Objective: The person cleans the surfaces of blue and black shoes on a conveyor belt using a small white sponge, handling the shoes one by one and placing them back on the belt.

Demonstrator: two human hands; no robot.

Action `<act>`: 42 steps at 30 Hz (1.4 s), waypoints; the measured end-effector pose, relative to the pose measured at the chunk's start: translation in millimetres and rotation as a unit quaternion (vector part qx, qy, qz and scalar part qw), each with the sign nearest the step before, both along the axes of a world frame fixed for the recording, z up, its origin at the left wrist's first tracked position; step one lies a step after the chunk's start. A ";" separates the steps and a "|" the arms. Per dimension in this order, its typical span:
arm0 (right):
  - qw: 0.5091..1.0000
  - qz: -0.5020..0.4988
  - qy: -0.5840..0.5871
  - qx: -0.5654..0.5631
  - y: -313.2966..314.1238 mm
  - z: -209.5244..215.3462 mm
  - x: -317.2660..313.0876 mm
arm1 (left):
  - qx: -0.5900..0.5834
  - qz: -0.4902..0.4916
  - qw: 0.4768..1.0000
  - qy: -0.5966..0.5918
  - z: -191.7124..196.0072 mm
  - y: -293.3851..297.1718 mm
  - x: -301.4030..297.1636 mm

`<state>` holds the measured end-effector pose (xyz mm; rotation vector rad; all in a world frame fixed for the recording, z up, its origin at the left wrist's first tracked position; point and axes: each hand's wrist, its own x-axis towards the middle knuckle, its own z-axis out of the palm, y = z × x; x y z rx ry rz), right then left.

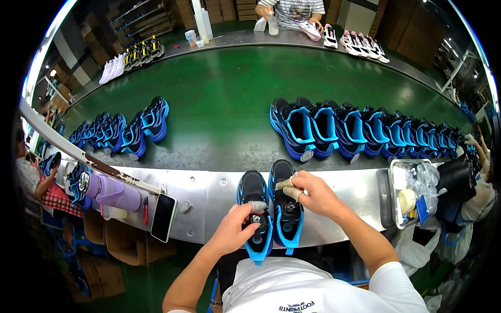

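A pair of black-and-blue sneakers stands side by side on the metal edge in front of me, toes pointing away. My left hand (236, 225) curls at the left sneaker (252, 183), its thumb and covered index finger closed around the round dial (255, 219) on the tongue. Over the right sneaker (282, 171), my right hand (309, 192) has its fingers bent together, pale covers on the fingertips. Those tips touch the upper above a second dial (289, 207); anything pinched between them is hidden.
A long row of matching sneakers (352, 130) is on the green belt (219, 83) at right, several more (143, 128) at left. A phone (164, 218), red cutter (145, 210) and purple tumbler (112, 192) lie left; a tray (399, 221) sits right. A co-worker (295, 13) handles shoes opposite.
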<state>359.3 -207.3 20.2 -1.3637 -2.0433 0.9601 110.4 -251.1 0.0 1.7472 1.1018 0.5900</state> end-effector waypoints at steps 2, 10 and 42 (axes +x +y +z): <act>1.000 -0.003 0.002 0.000 0.1 -1.2 -3.1 | 0.213 0.078 0.971 0.073 -1.4 -4.4 8.9; 1.000 -0.001 0.008 -0.011 1.2 -2.5 -4.2 | 0.067 0.040 0.997 -0.007 -4.9 -0.1 -0.8; 0.981 0.188 -0.022 0.047 -20.9 -20.6 -63.0 | -0.299 0.230 0.883 -0.278 -27.9 -88.6 -14.2</act>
